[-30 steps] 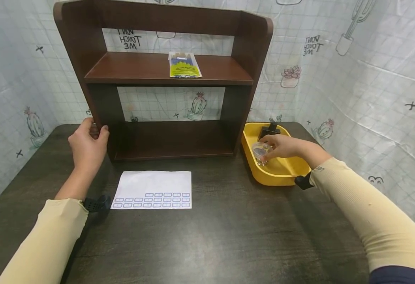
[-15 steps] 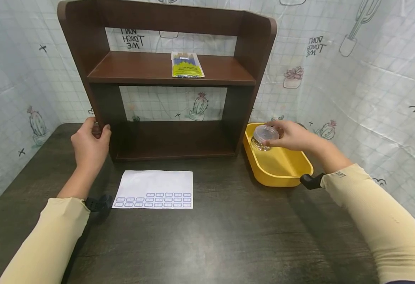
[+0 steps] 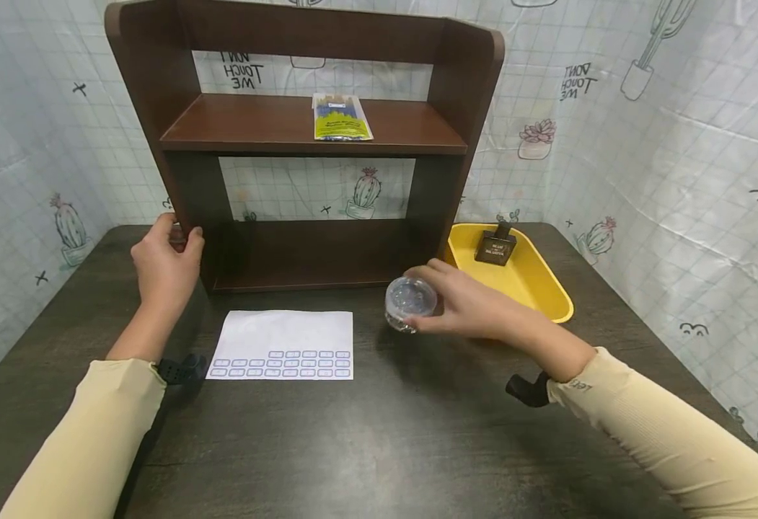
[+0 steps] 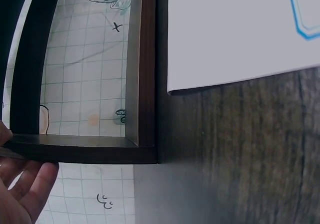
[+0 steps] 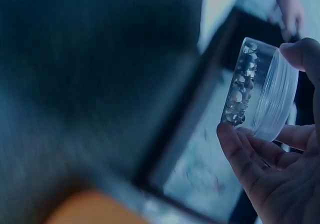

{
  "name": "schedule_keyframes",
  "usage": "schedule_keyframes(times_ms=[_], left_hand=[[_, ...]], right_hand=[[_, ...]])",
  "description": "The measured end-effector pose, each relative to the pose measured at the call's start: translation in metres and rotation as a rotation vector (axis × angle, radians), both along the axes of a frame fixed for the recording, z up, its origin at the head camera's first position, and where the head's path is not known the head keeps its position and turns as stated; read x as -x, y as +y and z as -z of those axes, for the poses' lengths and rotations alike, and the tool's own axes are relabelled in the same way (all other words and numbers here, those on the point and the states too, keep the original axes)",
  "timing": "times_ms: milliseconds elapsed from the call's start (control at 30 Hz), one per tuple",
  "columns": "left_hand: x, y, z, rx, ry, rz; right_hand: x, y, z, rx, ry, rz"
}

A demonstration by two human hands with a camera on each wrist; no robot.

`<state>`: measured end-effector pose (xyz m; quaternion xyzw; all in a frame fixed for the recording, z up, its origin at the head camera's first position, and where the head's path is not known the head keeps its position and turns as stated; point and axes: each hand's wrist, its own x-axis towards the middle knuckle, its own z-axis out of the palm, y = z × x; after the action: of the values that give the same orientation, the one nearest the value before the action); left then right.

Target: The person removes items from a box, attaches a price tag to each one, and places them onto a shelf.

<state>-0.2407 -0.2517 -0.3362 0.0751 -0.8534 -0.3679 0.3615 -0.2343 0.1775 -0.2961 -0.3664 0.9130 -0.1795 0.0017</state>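
A clear round lidded jar (image 3: 410, 301) is gripped by the right hand (image 3: 459, 303) above the table, just left of the yellow tray (image 3: 547, 274). Small shiny pieces show inside the jar (image 5: 241, 83) in the right wrist view, with the right hand's (image 5: 280, 164) thumb on the lid side and fingers under it. At the left, the left hand (image 3: 166, 267) holds the side panel of the dark brown shelf (image 3: 314, 288). In the left wrist view, fingers of the left hand (image 4: 25, 189) lie around the shelf's panel (image 4: 90, 151).
On the upper shelf lies a yellow and blue packet (image 3: 342, 119). A dark bottle (image 3: 495, 245) stands in the yellow tray. White paper with printed blue labels (image 3: 281, 346) lies on the table (image 3: 353, 447) before the shelf.
The right hand has lifted the jar out of the yellow tray and moved it left, toward the front of the shelf. The dark bottle is uncovered again. The left hand keeps its hold.
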Motion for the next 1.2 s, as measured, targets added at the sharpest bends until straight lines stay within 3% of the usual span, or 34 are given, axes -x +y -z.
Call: schedule_keyframes(times_ms=[133, 367, 667, 800, 933, 1067, 1133, 1200], left_hand=[[0.0, -0.001, 0.004, 0.009, -0.008, -0.002], [0.0, 0.0, 0.006, 0.017, -0.004, 0.003], [0.002, 0.001, 0.004, 0.025, -0.004, 0.002], [-0.001, 0.0, 0.001, 0.02, -0.042, 0.013], [-0.013, -0.001, -0.006, 0.128, -0.201, 0.025], [-0.029, 0.006, -0.016, 0.36, -0.476, 0.041], [-0.034, 0.013, -0.02, 0.442, -0.579, 0.091], [-0.035, 0.019, -0.021, 0.482, -0.634, 0.2]], right_hand=[[-0.012, -0.02, 0.02, -0.02, -0.056, -0.061], [-0.013, -0.03, 0.042, -0.039, -0.114, -0.095], [-0.011, -0.034, 0.049, -0.052, -0.139, -0.064], [-0.012, -0.035, 0.049, -0.054, -0.147, -0.056], [-0.012, -0.036, 0.049, -0.061, -0.154, -0.059], [-0.013, -0.036, 0.047, -0.066, -0.169, -0.044], [-0.014, -0.036, 0.045, -0.066, -0.175, -0.036], [-0.014, -0.036, 0.044, -0.064, -0.182, -0.03]])
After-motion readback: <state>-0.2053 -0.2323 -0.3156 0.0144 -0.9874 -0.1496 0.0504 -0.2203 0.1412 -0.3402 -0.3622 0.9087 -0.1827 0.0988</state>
